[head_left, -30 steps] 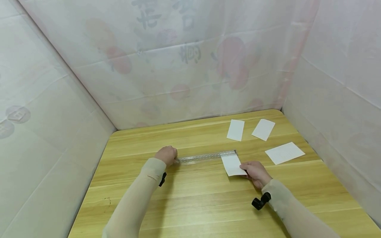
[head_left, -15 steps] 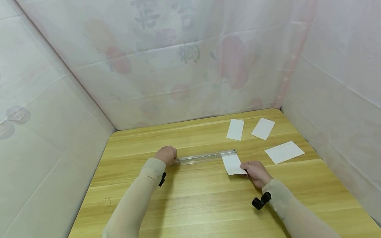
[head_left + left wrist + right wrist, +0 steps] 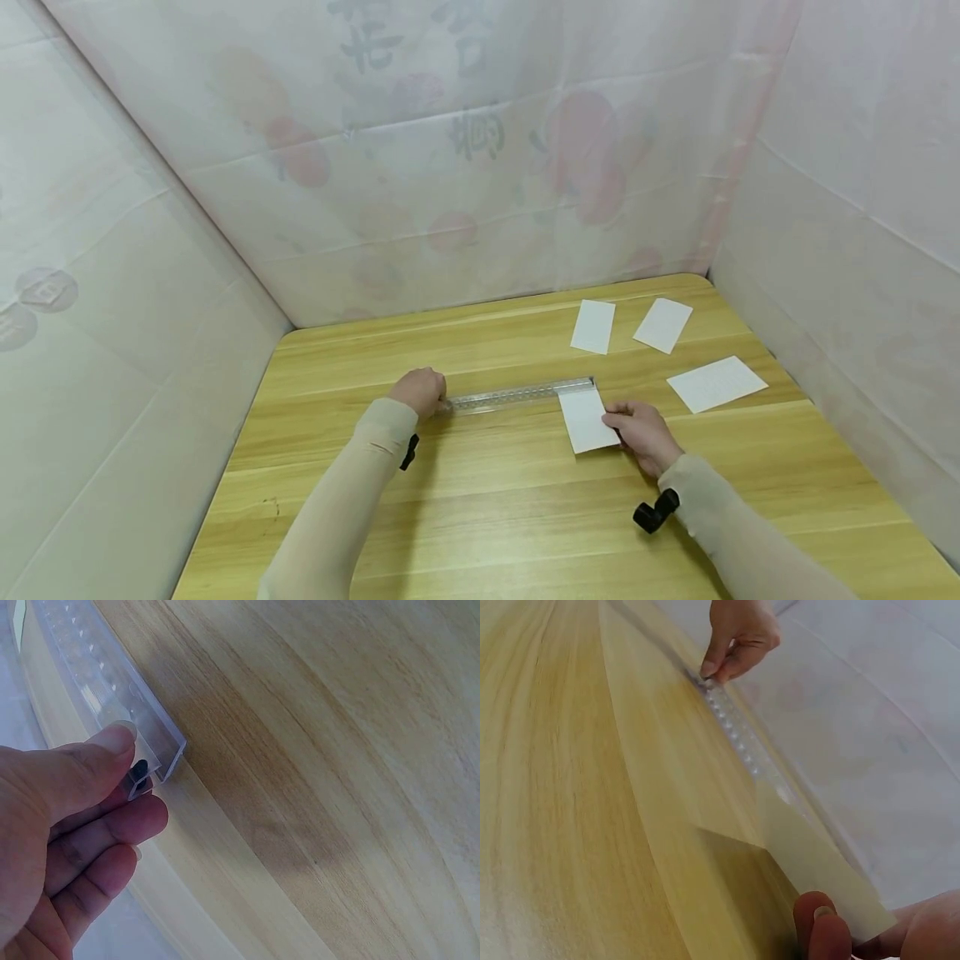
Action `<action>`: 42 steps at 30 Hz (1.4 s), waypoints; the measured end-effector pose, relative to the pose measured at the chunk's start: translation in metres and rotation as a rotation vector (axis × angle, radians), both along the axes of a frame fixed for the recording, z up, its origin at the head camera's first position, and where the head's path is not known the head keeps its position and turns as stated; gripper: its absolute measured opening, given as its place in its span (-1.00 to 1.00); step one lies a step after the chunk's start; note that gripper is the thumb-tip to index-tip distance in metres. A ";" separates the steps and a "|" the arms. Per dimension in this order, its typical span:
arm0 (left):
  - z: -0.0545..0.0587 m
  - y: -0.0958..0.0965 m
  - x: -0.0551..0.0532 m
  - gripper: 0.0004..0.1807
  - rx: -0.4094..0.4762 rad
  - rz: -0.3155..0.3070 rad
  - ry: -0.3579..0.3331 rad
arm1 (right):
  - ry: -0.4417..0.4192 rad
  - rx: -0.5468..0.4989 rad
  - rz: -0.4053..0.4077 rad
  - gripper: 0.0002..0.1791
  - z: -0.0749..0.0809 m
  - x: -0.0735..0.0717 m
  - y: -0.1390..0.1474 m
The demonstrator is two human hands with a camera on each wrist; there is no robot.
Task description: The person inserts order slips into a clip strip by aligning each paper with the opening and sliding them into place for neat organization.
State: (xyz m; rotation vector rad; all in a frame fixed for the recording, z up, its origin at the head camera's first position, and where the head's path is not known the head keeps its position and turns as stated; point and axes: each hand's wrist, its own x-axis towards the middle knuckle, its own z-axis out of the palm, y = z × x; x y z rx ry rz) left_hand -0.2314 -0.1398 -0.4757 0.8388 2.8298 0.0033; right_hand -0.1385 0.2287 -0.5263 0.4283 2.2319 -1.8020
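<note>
Head: strip (image 3: 504, 400), centre; card (image 3: 587, 423) at its right end; right hand (image 3: 642, 433) pinching card. Left wrist: left hand (image 3: 52, 795) pinching strip, upper left. Right wrist: card, lower right; apparently being fitted to strip; next calls for steady alignment.

Left arm (image 3: 337, 504) and right arm (image 3: 746, 533) reach forward, left fingers (image 3: 137, 820) and right fingers (image 3: 829, 939) pinching.

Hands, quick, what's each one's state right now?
Left hand: closed, pinching the strip at one end.
Right hand: closed, holding a card.
</note>
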 end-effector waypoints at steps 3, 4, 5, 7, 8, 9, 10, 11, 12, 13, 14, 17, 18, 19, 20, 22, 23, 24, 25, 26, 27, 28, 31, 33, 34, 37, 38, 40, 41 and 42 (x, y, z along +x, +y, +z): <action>0.000 0.000 0.000 -0.94 -0.005 -0.005 0.011 | 0.017 -0.001 0.013 -0.53 0.000 0.001 0.001; 0.000 0.000 0.000 -0.95 -0.006 -0.007 0.013 | 0.016 0.001 0.014 -0.53 0.000 0.001 0.001; 0.000 0.000 0.000 -0.95 -0.006 -0.007 0.015 | 0.018 0.004 0.018 -0.52 0.000 0.001 0.002; 0.000 0.000 0.000 -0.95 -0.006 -0.008 0.017 | 0.020 0.009 0.031 -0.52 -0.001 0.001 0.003; 0.000 0.000 0.000 -0.95 -0.006 -0.008 0.015 | 0.021 0.011 0.036 -0.52 -0.001 0.001 0.003; 0.000 0.000 0.000 -0.95 -0.004 -0.008 0.014 | 0.021 0.010 0.036 -0.54 -0.001 0.000 0.003; 0.000 0.000 0.000 -0.95 -0.002 -0.008 0.012 | 0.024 0.011 0.040 -0.54 -0.002 0.000 0.003; 0.000 0.000 0.000 -0.95 -0.002 -0.008 0.013 | 0.028 0.011 0.043 -0.54 -0.002 0.000 0.003; 0.000 0.000 0.000 -0.95 0.000 -0.008 0.012 | 0.030 0.009 0.044 -0.54 -0.002 -0.001 0.003; 0.000 0.000 0.000 -0.95 0.000 -0.007 0.010 | 0.029 0.008 0.044 -0.55 -0.002 -0.001 0.003; 0.000 0.000 0.000 -0.95 0.001 -0.006 0.009 | 0.031 0.009 0.044 -0.55 -0.002 -0.001 0.002; 0.000 0.000 0.001 -0.94 -0.001 -0.004 0.009 | 0.045 0.007 0.051 -0.53 -0.001 -0.001 0.001; 0.000 0.000 0.001 -0.94 0.000 -0.004 0.010 | 0.051 0.008 0.050 -0.52 -0.001 -0.001 0.001; 0.000 0.000 0.001 -0.95 0.001 -0.003 0.011 | 0.059 0.010 0.050 -0.50 0.000 -0.001 0.000; -0.001 -0.001 0.001 -0.95 0.002 -0.003 0.013 | 0.068 0.016 0.051 -0.49 0.000 -0.001 0.000; -0.001 -0.001 0.000 -0.95 0.004 -0.002 0.014 | 0.084 0.025 0.048 -0.49 0.000 0.000 -0.001; -0.001 -0.001 0.000 -0.95 0.006 -0.002 0.014 | 0.088 0.030 0.043 -0.49 0.001 0.000 -0.001; -0.001 -0.001 0.000 -0.95 0.005 -0.003 0.015 | 0.091 0.035 0.042 -0.49 0.001 0.000 -0.001; -0.001 -0.001 0.000 -0.95 0.006 -0.003 0.014 | 0.094 0.041 0.042 -0.50 0.001 0.000 -0.002; -0.001 -0.001 0.000 -0.95 0.005 -0.005 0.016 | 0.093 0.048 0.041 -0.51 0.001 0.000 -0.002; -0.002 -0.001 0.000 -0.95 0.004 -0.007 0.018 | 0.095 0.051 0.044 -0.50 0.001 0.000 -0.002; -0.002 -0.001 0.000 -0.95 0.003 -0.008 0.020 | 0.093 0.052 0.048 -0.51 0.001 0.000 -0.002; -0.001 0.000 0.001 -0.94 0.006 -0.004 0.011 | 0.087 0.057 0.058 -0.51 0.002 0.000 -0.002; 0.000 0.000 0.001 -0.95 0.012 0.002 0.001 | 0.087 0.059 0.069 -0.50 0.002 0.000 -0.002; 0.000 0.000 0.001 -0.95 0.014 0.007 -0.007 | 0.084 0.058 0.068 -0.50 0.002 0.000 -0.002; 0.001 0.000 0.001 -0.96 0.017 0.015 -0.018 | 0.083 0.057 0.073 -0.48 0.002 0.000 -0.002; 0.002 0.000 0.002 -0.96 0.017 0.017 -0.021 | 0.083 0.054 0.072 -0.48 0.001 0.000 -0.002; 0.002 0.001 0.002 -0.96 0.014 0.017 -0.025 | 0.082 0.048 0.068 -0.48 0.001 -0.001 -0.002; 0.002 0.001 0.002 -0.96 0.014 0.015 -0.022 | 0.083 0.046 0.065 -0.48 0.000 -0.001 -0.002; 0.002 0.001 0.002 -0.95 0.015 0.015 -0.021 | 0.084 0.044 0.060 -0.48 0.000 -0.001 -0.002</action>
